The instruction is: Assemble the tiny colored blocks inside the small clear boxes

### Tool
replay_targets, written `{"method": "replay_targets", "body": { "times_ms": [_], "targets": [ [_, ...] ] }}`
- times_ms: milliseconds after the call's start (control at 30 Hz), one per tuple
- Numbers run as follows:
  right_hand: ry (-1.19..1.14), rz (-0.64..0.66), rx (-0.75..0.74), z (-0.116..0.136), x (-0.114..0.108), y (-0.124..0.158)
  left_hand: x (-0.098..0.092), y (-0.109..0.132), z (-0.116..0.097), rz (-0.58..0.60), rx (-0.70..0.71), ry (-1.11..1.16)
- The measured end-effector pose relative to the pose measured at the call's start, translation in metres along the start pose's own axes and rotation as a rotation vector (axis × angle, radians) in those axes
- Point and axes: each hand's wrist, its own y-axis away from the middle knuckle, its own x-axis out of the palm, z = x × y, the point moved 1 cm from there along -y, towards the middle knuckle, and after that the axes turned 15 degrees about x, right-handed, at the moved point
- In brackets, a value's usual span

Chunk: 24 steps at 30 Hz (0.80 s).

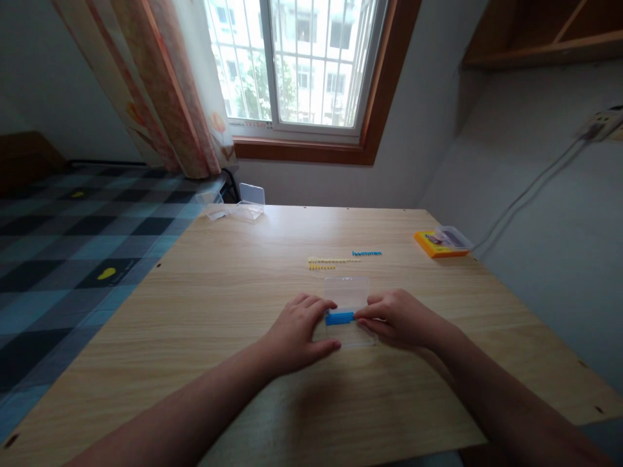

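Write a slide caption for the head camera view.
Left hand at the side of an open clear box, right hand at the blue pieces inside, on a wood-grain table.

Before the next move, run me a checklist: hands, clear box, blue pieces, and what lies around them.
1. Lid of the clear box open: ok, raised at the far side.
2. Left hand at the box: ok, at its left side, thumb and fingers apart.
3. Right hand at the blue pieces: ok, fingertips by their right end.
4. Firm pinch on a piece: cannot tell.
5. Table beyond the box free of small items: not ok, yellow rows and a blue row lie there.
6. Orange case apart from the hands: ok.
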Motion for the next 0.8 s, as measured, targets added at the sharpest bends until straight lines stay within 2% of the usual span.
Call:
{"method": "replay_targets", "body": {
  "times_ms": [267, 433, 500, 600, 700, 800],
  "targets": [
    [-0.022, 0.013, 0.002, 0.001, -0.001, 0.0, -0.002, 0.0, -0.002, 0.008, -0.014, 0.007],
    [-0.082, -0.027, -0.032, -0.003, 0.0, 0.0, -0.002, 0.0, -0.001, 0.01, -0.008, 0.002],
    [-0.148, -0.11, -0.072, -0.006, 0.0, 0.0, -0.001, 0.0, -0.001, 0.011, -0.002, -0.003],
    [-0.261, -0.351, -0.106, -0.013, 0.0, 0.0, 0.0, 0.0, 0.001, 0.012, 0.006, -0.009],
    [-0.323, -0.589, -0.022, -0.026, 0.002, -0.004, 0.0, 0.0, 0.001, 0.015, 0.005, -0.008],
    [-0.304, -0.738, 0.084, -0.043, 0.002, -0.013, 0.0, 0.0, 0.001, 0.012, 0.007, -0.008]
  ]
}}
